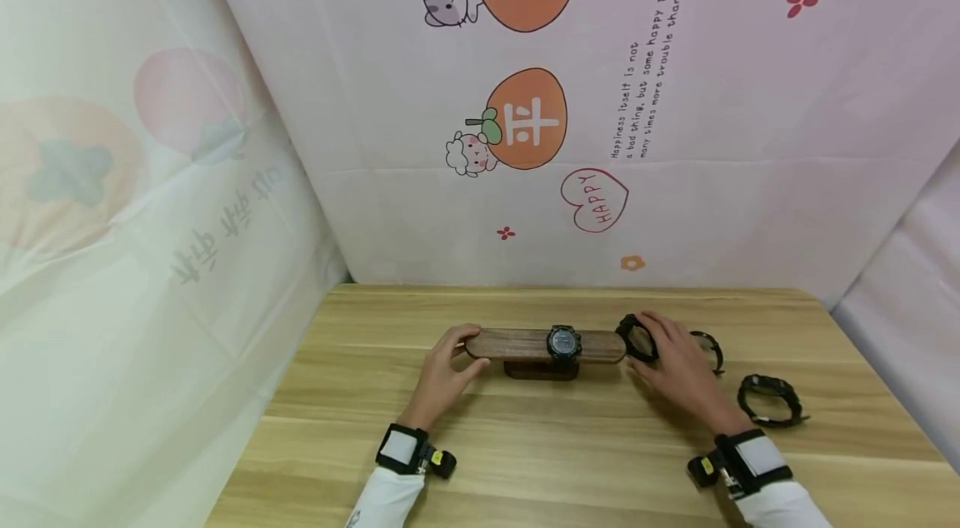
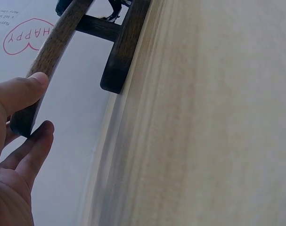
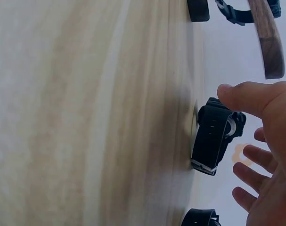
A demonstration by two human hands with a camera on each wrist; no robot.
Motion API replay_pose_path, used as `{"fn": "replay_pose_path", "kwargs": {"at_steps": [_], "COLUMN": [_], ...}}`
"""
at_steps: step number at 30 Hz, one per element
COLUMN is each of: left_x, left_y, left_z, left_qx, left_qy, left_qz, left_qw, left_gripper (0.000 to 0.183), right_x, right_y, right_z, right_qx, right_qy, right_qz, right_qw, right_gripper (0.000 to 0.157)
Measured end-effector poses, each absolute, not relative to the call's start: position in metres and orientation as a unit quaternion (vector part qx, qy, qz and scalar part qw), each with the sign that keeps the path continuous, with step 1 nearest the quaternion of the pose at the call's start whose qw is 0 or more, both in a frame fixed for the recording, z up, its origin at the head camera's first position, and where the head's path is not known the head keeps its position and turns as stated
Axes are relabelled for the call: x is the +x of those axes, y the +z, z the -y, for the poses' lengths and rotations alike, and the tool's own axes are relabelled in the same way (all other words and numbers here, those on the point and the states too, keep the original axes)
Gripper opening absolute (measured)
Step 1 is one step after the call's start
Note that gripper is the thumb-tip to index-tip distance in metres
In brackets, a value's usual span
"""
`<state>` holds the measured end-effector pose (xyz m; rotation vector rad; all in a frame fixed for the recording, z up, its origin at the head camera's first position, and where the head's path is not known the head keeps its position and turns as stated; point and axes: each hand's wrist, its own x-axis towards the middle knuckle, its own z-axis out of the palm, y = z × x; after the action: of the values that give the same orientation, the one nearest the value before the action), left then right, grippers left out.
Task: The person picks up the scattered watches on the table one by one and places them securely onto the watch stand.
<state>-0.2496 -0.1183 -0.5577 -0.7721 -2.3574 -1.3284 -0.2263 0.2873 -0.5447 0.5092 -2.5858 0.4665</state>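
Left hand point(image 1: 441, 378) on the stand's point(image 1: 510, 342) left end; between the hands, a watch point(image 1: 562, 342) sits atop it! Second watch point(image 1: 625, 330) by the right hand's point(image 1: 682, 368) thumb, third watch point(image 1: 718, 351) just right, fourth watch point(image 1: 767, 383) further right, nearer the person.

The brown wooden stand point(image 1: 510, 345) rests upright on the worktop point(image 1: 540, 453), a round-faced watch point(image 1: 563, 342) around its bar, a looped black watch point(image 1: 626, 335) beside its right end.
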Motion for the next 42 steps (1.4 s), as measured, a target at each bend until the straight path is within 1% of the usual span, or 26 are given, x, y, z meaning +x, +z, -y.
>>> {"fn": "replay_pose_path", "kwargs": {"at_steps": [13,18,24,31,37,42], "left_x": [-0.251,-0.251,-0.248,-0.250,-0.249,-0.239], "left_y": [-0.558,-0.559,-0.556,-0.560,-0.559,-0.545], "left_z": [0.119,0.119,0.114,0.119,0.116,0.110], "left_qx": [-0.271,-0.272,-0.268,-0.271,-0.270,-0.270], "left_qy": [-0.468,-0.470,-0.479,-0.473,-0.474,-0.489], "left_qz": [0.825,0.823,0.815,0.822,0.817,0.804], "left_qw": [0.161,0.168,0.185,0.163,0.186,0.205], "left_gripper": [0.055,0.055,0.056,0.054,0.055,0.055], "right_x": [-0.237,-0.238,-0.240,-0.242,-0.246,-0.250], "right_y": [-0.553,-0.552,-0.549,-0.548,-0.546,-0.545], "right_z": [-0.292,-0.291,-0.287,-0.284,-0.283,-0.282], "right_qx": [0.158,0.153,0.144,0.131,0.113,0.103], "right_qy": [0.182,0.187,0.191,0.188,0.187,0.187], "right_qz": [0.952,0.953,0.957,0.965,0.970,0.971], "right_qw": [0.188,0.185,0.161,0.129,0.110,0.104], "right_gripper": [0.090,0.088,0.085,0.084,0.078,0.070]}}
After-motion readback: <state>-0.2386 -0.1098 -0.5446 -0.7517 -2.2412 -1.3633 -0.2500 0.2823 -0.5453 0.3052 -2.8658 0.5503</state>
